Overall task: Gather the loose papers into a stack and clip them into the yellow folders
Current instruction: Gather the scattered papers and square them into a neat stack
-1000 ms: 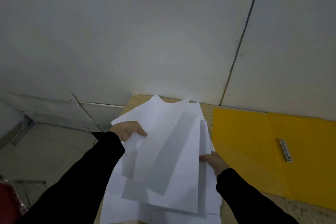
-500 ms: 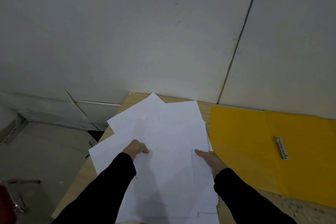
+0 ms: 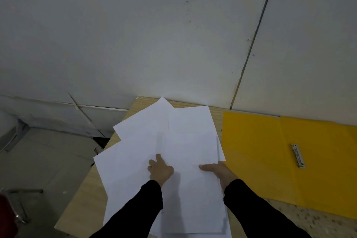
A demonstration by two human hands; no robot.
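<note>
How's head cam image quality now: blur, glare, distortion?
Head view: dim, flat light, no glare on the yellow folder; soft shadow beside the left hand on the papers; wall seam bows from the wide lens; paper edges at the bottom look smeared.

Dim, soft shadows, wide-angle edge distortion

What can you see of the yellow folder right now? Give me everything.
The yellow folder lies open and flat on the wooden table, right of the papers, its far edge by the wall. Two plain yellow panels, plastic-looking, meet at a centre crease. A silver metal clip sits on the right panel, holding nothing. The papers' right edge seems to just overlap its left edge, where the right hand grips them.
</note>
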